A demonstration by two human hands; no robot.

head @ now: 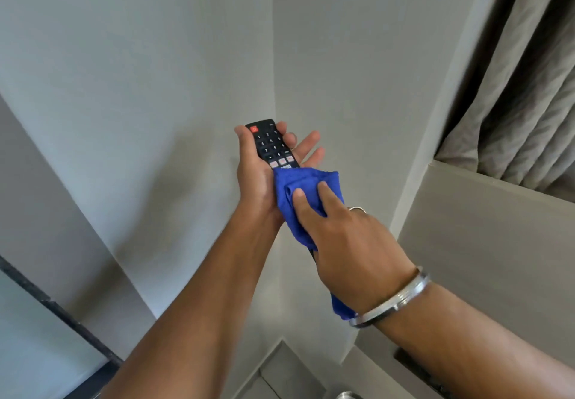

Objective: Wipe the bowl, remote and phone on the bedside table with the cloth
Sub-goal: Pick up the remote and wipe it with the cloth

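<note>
A black remote (270, 143) with a red power button and number keys lies in my left hand (255, 174), held up in front of a grey wall corner. My left fingers wrap under it and my thumb runs along its left side. A blue cloth (298, 193) covers the remote's lower half. My right hand (345, 240) presses the cloth onto the remote, fingers on top; a tail of cloth hangs below my right wrist. The bowl and the phone are out of view, apart from a metal rim (348, 395) at the bottom edge that I cannot identify.
Grey walls meet in a corner behind my hands. Beige curtains (522, 87) hang at the upper right above a boxed ledge (485, 212). A dark frame edge (56, 308) runs along the lower left.
</note>
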